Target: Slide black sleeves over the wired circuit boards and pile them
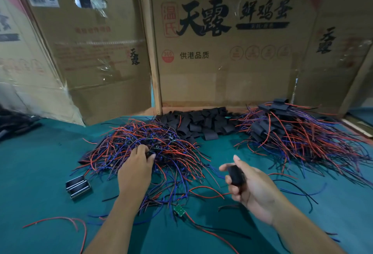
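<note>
Black sleeve [235,175] sitting gripped in right hand [252,189], left hand [137,165] digging into unsleeved pile [149,148].
Left fingers are pinching a dark part, likely a board, in the tangle; can't confirm. Spare sleeves [197,122] lying behind, finished pile [292,130] right, on green surface [40,169]. Advice: be lifting one board clear of tangled wires, feeding wires through first.

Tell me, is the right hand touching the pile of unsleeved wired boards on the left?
Apart. The head view shows the right hand holding a black sleeve over bare green cloth, clear of the pile of wired boards, which only the left hand reaches.
</note>
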